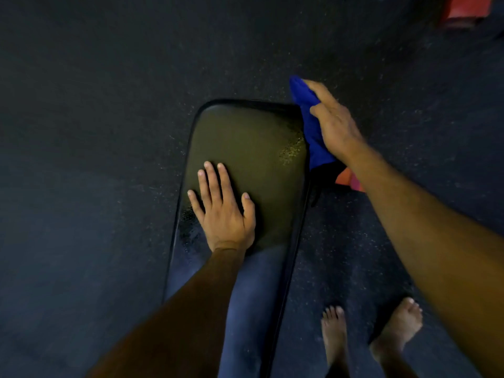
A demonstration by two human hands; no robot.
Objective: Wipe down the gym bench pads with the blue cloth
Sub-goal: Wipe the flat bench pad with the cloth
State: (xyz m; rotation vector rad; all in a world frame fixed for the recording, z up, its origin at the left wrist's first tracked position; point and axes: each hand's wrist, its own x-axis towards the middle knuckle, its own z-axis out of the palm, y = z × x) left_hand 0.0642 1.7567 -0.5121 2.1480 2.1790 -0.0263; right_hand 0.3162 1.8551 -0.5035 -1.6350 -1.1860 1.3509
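A long dark bench pad (245,148) runs from the bottom centre up to mid-frame, its surface shiny and speckled near the edges. My left hand (222,211) lies flat on the pad with fingers spread. My right hand (334,124) presses the blue cloth (309,126) against the pad's right side edge, near the far right corner. The cloth hangs down along that side, partly hidden under my hand.
Dark speckled rubber floor surrounds the bench. My bare feet (371,336) stand on the floor to the right of the bench. An orange-red part (350,181) shows under my right forearm. A red object (466,9) sits at the far top right.
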